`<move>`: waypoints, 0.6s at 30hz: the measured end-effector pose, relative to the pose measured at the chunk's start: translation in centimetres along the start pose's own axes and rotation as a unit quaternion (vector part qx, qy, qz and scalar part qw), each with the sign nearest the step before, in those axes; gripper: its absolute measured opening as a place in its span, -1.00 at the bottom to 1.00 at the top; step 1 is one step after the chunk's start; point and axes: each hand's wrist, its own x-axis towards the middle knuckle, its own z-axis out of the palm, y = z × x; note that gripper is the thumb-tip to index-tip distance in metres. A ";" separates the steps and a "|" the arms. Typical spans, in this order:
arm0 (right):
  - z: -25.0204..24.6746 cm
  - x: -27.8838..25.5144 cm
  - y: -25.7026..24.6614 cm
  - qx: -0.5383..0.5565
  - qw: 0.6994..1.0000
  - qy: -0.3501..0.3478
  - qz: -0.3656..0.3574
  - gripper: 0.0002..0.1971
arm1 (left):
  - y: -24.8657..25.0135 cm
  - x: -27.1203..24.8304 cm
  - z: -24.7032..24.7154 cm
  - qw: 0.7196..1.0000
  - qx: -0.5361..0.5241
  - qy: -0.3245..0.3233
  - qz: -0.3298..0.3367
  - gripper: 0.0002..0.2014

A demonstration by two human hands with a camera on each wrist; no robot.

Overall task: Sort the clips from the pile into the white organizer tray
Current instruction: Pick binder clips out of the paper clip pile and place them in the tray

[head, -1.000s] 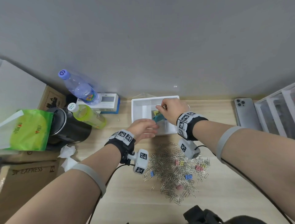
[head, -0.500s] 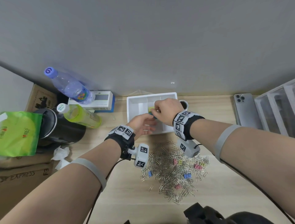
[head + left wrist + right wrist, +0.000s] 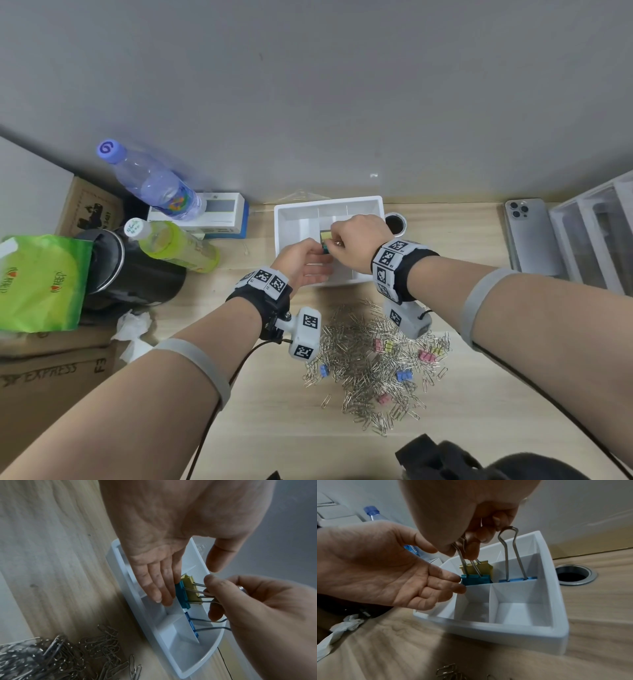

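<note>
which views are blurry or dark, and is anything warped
Head view: bright, bottle slightly smeared, wall line bowed by the wide lens. Left wrist view: dim, paper clips soft, tray curved like a boat. Right wrist view: right hand looms close and soft, teal clip sharp.

Right hand pinches teal clip handles in tray.
</note>
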 end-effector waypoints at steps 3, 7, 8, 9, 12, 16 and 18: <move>0.0 0.4 -0.5 -0.020 0.999 -0.026 0.004 -0.67 | -0.1 -0.1 -0.2 1.000 0.009 -0.001 -0.008 -0.74; 0.0 1.1 -0.7 -0.052 0.995 -0.077 0.028 -0.62 | -0.2 -0.2 -0.3 1.000 0.007 -0.004 -0.016 -0.77; 0.1 1.2 -0.8 -0.058 0.995 -0.082 0.029 -0.61 | -0.2 -0.3 -0.4 1.000 0.009 -0.005 -0.019 -0.79; 0.2 1.3 -0.8 -0.063 0.994 -0.085 0.029 -0.59 | -0.3 -0.4 -0.5 1.000 0.010 -0.005 -0.021 -0.80; 0.1 1.1 -0.9 -0.075 0.993 -0.083 0.030 -0.51 | -0.4 -0.8 -1.0 0.999 0.017 0.007 -0.029 -0.79; -0.3 -0.1 -0.6 -0.057 0.997 -0.030 0.040 -0.51 | -0.8 -1.8 -1.6 0.999 0.032 0.025 -0.034 -0.74; -0.9 -0.9 -0.2 -0.034 0.999 0.002 0.042 -0.54 | -1.0 -2.5 -1.7 0.998 0.048 0.030 -0.037 -0.75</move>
